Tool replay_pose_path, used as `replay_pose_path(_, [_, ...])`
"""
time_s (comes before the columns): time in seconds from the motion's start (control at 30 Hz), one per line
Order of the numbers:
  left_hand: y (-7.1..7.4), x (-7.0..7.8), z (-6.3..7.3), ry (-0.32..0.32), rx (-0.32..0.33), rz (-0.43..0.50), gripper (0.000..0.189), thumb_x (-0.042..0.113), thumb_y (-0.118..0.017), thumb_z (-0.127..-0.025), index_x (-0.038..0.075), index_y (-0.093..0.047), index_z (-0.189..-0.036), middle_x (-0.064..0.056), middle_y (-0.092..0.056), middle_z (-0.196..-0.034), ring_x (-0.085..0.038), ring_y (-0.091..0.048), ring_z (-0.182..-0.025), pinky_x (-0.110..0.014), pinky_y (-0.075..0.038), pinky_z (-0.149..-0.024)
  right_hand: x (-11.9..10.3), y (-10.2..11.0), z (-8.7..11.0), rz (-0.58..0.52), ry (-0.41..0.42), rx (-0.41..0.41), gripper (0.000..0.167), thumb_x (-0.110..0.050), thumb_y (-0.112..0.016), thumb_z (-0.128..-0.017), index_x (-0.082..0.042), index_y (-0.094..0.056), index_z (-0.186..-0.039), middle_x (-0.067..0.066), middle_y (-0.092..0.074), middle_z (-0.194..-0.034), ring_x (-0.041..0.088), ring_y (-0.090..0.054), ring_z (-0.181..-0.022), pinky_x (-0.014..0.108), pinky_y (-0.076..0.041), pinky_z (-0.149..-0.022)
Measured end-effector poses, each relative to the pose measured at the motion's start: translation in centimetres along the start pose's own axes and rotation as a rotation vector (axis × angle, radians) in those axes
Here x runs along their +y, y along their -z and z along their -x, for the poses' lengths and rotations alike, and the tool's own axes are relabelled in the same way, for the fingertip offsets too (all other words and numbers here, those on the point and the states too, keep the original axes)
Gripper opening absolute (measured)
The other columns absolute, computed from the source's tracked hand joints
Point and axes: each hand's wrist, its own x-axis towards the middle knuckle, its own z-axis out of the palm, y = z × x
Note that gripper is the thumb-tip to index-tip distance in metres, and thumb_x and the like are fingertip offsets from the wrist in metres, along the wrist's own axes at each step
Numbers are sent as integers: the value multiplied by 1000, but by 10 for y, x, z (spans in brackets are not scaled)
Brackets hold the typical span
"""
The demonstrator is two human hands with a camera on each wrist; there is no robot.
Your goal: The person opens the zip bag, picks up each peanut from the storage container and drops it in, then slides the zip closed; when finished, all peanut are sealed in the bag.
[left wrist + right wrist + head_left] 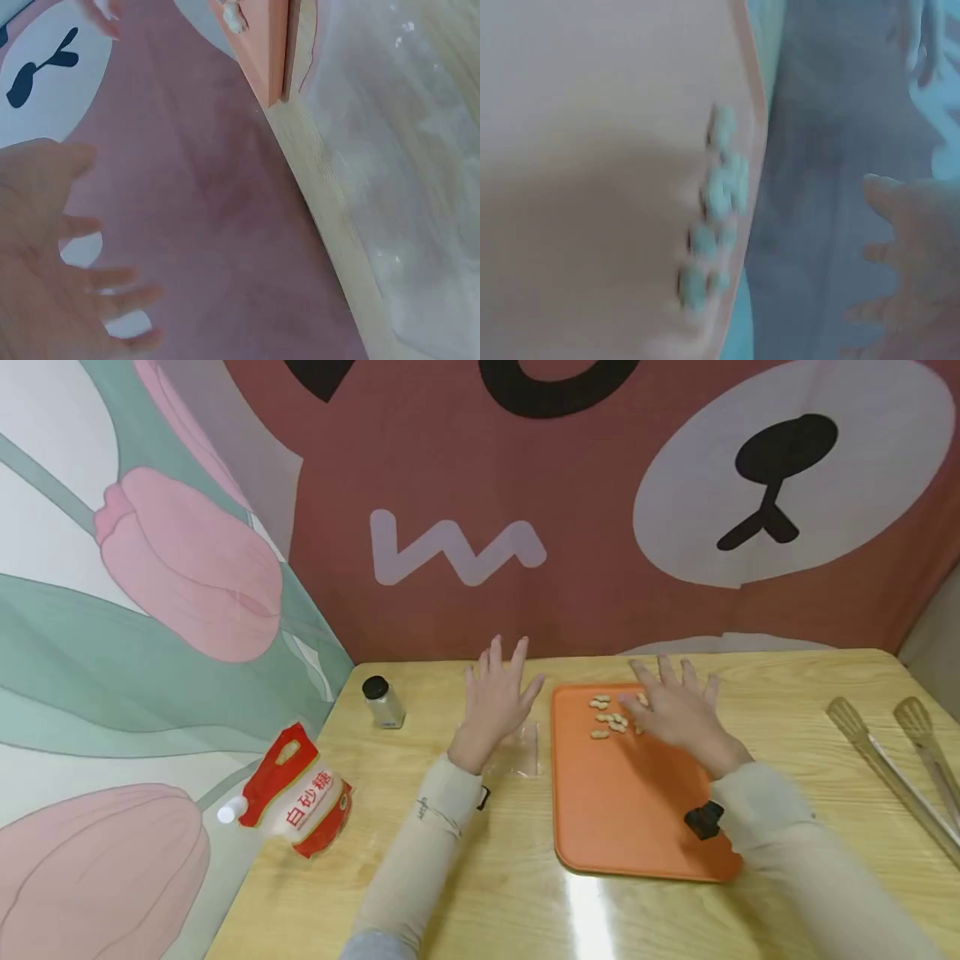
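My left hand [495,703] hovers over the table with its fingers spread, holding nothing. Under it lies a clear plastic bag [527,748], partly hidden by the hand and wrist; the left wrist view shows more of the bag [397,165]. Several unshelled peanuts [600,734] lie near the far end of an orange tray [622,814]. Above these peanuts my right hand [678,714] is spread and holds nothing, hiding some of them. The right wrist view is blurred, but shows the peanuts [718,193] beside the tray's edge.
Left on the table stand a black-capped jar [386,706] and a red-and-white bag of white sugar [303,793] with a spout. Two pairs of tongs, or one opened pair with slotted ends [885,756], lie at the right. A patterned cloth [465,610] hangs behind.
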Motion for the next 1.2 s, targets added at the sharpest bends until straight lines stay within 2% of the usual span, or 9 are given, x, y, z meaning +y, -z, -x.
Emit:
replay_pose_path(0.13, [-5,-3,-7,-88,-47,106,44,31,-54,-103,7,-55,-139,-13,-62,-129,-27,-62,-112,-42,-51,-91,-32,-16,-7,55,137,44,56,-43,-63,-97,-12,-55,-143,28,-41,-148,54,-23,-137,78,-4,-102])
replay_pose_path(0.27, [-20,-5,-15,-173,-161,280,25,11,-59,-99,1,-68,-120,-9,-72,-109,-20,-67,-98,-30,-53,-83,-67,-37,-13,58,305,50,32,-30,-79,-86,-16,-75,-115,11,-67,-118,38,-49,-111,65,-26,-95])
replay_pose_path(0.4, [-32,-7,-15,-170,-278,365,22,9,-58,-99,2,-71,-115,-7,-72,-104,-18,-65,-95,-28,-51,-82,-91,-57,-16,30,412,5,11,-25,-84,-82,-20,-77,-89,-3,-67,-93,23,-47,-84,50,-28,-78])
replay_pose_path(0.5, [-37,-11,-10,-144,-353,391,22,10,-56,-100,3,-72,-113,-7,-70,-102,-19,-62,-91,-30,-50,-82,-103,-69,-17,27,439,-33,15,-25,-85,-80,-22,-71,-75,-8,-62,-81,19,-41,-76,45,-23,-74])
replay_pose_path(0.6, [-41,-17,-4,-135,-382,406,20,9,-56,-100,3,-73,-107,-8,-69,-100,-20,-61,-89,-31,-50,-82,-110,-80,-18,61,449,-44,14,-24,-84,-80,-24,-72,-75,-10,-63,-79,18,-40,-74,43,-22,-72])
replay_pose_path(0.8, [-47,-26,4,-117,-392,484,10,4,-63,-95,4,-72,-96,-5,-69,-93,-18,-62,-86,-29,-50,-79,-117,-92,-17,121,430,-30,9,-24,-84,-80,-26,-76,-84,-8,-67,-91,19,-44,-78,43,-24,-73])
replay_pose_path(0.97, [-43,-30,9,-43,-385,655,14,-3,-62,-95,6,-67,-85,-2,-65,-82,-14,-58,-76,-26,-48,-70,-112,-93,-16,68,374,-36,15,-29,-85,-79,-24,-71,-79,-11,-63,-78,19,-44,-75,44,-24,-73])
replay_pose_path(1.03, [-36,-32,9,-19,-372,725,14,-3,-60,-96,6,-66,-86,-4,-64,-81,-15,-58,-74,-25,-48,-67,-107,-91,-17,27,355,-26,13,-28,-84,-81,-22,-73,-85,-13,-60,-71,18,-45,-74,42,-24,-72])
replay_pose_path(1.2, [-21,-44,8,21,-290,933,9,-3,-59,-97,2,-64,-93,-8,-65,-83,-18,-59,-75,-29,-48,-65,-100,-82,-17,-112,318,61,16,-21,-81,-85,-15,-75,-99,-8,-68,-80,20,-54,-80,42,-26,-73])
